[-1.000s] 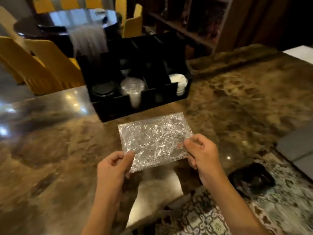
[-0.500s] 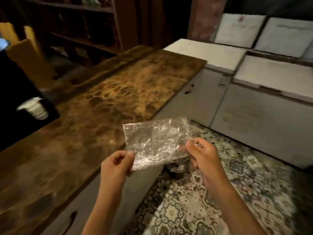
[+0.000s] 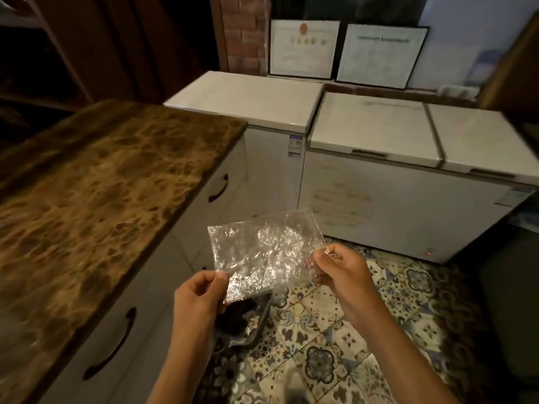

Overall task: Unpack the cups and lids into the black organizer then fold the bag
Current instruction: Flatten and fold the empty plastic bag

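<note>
A clear, crinkled plastic bag (image 3: 267, 252), folded into a flat rectangle, hangs in the air in front of me, beyond the counter's edge and over the floor. My left hand (image 3: 198, 298) pinches its lower left corner. My right hand (image 3: 339, 268) pinches its right edge. The black organizer, the cups and the lids are out of view.
The brown marble counter (image 3: 96, 185) lies to my left, with white drawers (image 3: 122, 339) below it. Two white chest freezers (image 3: 376, 158) stand ahead. A black bin (image 3: 245, 319) sits on the patterned tile floor (image 3: 335, 345) under the bag. Framed certificates (image 3: 304, 48) lean on the wall.
The view has swung right, away from the organizer and toward the freezers. Both hands have kept their hold on the folded bag, which is now off the counter and over the floor.
</note>
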`<state>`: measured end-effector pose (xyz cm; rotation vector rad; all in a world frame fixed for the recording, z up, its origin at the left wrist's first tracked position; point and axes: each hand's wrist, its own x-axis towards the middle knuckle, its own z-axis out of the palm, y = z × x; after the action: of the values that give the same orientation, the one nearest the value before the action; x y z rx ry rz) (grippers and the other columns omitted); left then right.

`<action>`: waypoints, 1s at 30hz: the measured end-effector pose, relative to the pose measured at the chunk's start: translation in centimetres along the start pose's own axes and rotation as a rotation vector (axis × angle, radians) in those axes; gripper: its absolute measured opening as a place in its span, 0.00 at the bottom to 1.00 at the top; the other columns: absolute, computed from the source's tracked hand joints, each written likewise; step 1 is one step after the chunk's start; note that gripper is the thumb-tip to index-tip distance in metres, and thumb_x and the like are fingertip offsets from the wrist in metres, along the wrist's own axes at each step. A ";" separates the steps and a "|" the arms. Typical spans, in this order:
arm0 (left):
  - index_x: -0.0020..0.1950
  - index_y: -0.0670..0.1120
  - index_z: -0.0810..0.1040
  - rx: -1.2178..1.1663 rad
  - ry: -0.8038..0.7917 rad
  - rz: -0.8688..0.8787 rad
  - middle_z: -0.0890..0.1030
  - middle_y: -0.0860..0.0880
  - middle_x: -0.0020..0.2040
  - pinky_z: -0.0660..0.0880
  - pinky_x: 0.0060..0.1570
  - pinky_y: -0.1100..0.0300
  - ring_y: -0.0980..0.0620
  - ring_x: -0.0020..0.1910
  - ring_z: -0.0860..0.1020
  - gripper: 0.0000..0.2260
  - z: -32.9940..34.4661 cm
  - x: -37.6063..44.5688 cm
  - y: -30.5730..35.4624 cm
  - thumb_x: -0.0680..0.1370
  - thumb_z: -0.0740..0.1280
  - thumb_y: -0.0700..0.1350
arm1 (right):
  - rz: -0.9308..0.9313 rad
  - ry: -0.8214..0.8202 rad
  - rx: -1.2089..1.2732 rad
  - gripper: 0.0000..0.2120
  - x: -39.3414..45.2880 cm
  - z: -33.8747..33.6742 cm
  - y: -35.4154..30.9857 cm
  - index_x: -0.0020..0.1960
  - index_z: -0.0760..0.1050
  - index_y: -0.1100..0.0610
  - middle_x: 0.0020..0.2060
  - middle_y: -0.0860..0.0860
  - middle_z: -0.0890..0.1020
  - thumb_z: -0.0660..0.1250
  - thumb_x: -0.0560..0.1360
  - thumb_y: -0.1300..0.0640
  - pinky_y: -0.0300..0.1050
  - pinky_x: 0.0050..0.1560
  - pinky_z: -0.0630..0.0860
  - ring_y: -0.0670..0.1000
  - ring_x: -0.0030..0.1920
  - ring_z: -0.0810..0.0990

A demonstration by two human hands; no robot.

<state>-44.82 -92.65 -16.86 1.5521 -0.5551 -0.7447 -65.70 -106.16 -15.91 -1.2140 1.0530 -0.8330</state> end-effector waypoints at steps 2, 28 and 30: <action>0.39 0.44 0.82 0.007 0.018 -0.015 0.74 0.52 0.29 0.69 0.33 0.56 0.56 0.29 0.70 0.09 2.3 2.8 0.3 0.79 0.70 0.44 | 0.022 -0.047 0.000 0.06 3.8 -0.9 -1.0 0.49 0.79 0.62 0.40 0.55 0.86 0.68 0.79 0.58 0.47 0.39 0.82 0.52 0.37 0.84; 0.43 0.43 0.80 -0.306 1.134 -0.484 0.74 0.49 0.33 0.73 0.31 0.62 0.55 0.30 0.71 0.08 11.7 12.9 -13.3 0.80 0.70 0.45 | 0.596 -1.016 -0.436 0.05 35.1 13.1 9.2 0.46 0.80 0.59 0.41 0.53 0.82 0.66 0.79 0.61 0.50 0.47 0.81 0.51 0.43 0.81; 0.46 0.41 0.81 -0.374 1.165 -0.546 0.76 0.46 0.37 0.75 0.32 0.63 0.55 0.33 0.74 0.06 12.1 13.0 -16.5 0.81 0.68 0.42 | 0.619 -1.038 -0.495 0.06 35.4 13.6 11.9 0.44 0.79 0.59 0.39 0.52 0.81 0.66 0.79 0.61 0.49 0.45 0.82 0.50 0.41 0.80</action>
<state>-46.17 -108.37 -35.32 1.4931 0.8442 -0.1994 -41.95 -132.51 -33.80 -1.3491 0.6706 0.5590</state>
